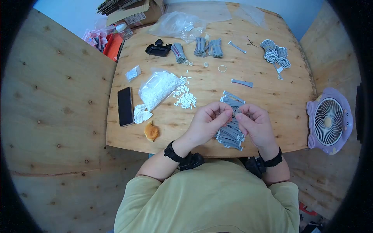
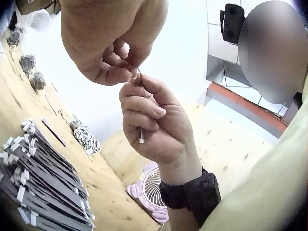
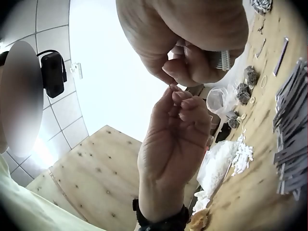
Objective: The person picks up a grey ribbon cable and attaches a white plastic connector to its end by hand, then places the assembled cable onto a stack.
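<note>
Above a pile of grey flat cables (image 1: 230,136), both hands meet at their fingertips. The left hand (image 1: 210,121) pinches with thumb and forefinger at a small pale piece (image 2: 135,75), too small to make out. Against it come the thumb and forefinger of the right hand (image 1: 254,123). The right hand's other fingers curl round a grey cable; its white connector (image 3: 224,60) sticks out in the right wrist view, and a white end (image 2: 142,140) shows below those fingers in the left wrist view.
Left of the hands are small white pieces (image 1: 185,99), their bag (image 1: 157,89), a phone (image 1: 125,106) and a bread piece (image 1: 151,131). Cable bundles (image 1: 200,47) lie farther back, one looped bundle (image 1: 275,52) back right. A purple fan (image 1: 329,121) stands at the right edge.
</note>
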Motion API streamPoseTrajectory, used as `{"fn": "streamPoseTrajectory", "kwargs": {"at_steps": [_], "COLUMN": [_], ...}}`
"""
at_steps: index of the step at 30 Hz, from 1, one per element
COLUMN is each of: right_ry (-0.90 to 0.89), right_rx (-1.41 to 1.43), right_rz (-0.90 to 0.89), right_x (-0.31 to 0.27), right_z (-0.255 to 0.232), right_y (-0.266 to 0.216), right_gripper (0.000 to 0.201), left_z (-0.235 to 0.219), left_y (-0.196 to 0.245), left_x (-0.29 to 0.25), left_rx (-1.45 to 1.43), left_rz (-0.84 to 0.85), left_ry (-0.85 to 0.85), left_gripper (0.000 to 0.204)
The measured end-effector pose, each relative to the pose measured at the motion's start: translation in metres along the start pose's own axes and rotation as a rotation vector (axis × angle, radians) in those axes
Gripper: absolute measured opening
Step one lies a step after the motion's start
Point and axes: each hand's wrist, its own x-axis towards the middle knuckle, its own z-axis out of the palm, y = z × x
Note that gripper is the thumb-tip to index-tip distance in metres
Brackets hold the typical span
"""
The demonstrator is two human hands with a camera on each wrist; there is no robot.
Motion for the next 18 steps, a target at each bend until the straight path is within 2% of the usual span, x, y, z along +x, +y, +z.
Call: {"fn": "streamPoseTrajectory", "kwargs": {"at_steps": [18], "right_ry": [-0.044], "right_rx": [-0.063], "right_rz": [0.086], "right_x": [-0.0009], "right_z": [-0.0006], "right_y": [-0.0037], "right_gripper": [0.009], "left_z": [-0.0008], "left_y": [0.0047], "left_x": [0.0006], "left_rx": [0.014], "left_rz": [-0.021], "left_ry": [0.004], "left_gripper": [0.014]}}
